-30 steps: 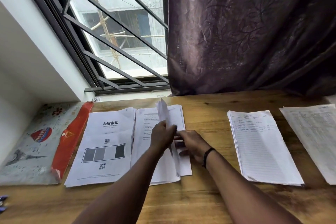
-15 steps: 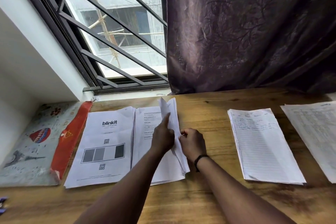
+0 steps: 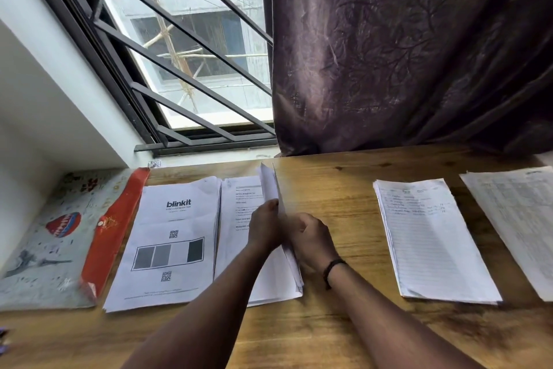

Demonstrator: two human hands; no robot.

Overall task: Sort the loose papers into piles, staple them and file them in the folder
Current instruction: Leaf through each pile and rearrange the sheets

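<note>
Both hands grip a raised sheaf of papers (image 3: 270, 186) on edge over the middle pile (image 3: 239, 249): left hand (image 3: 264, 231) left of it, right hand (image 3: 311, 240) curled right. The closed folder (image 3: 45, 249) lies far left on the wooden table (image 3: 329, 323); its contents are hidden.

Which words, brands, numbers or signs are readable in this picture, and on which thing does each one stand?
"blinkit": bold, at the top of the leftmost sheet.
Small lines under it, its two QR codes and its bottom line: too small to read.
Middle pile, bold headings: blurred, unreadable.
Lined sheet, handwriting: too faint.
Table sheet at the far right: too small.
Red folder, gold emblem: unreadable.
</note>
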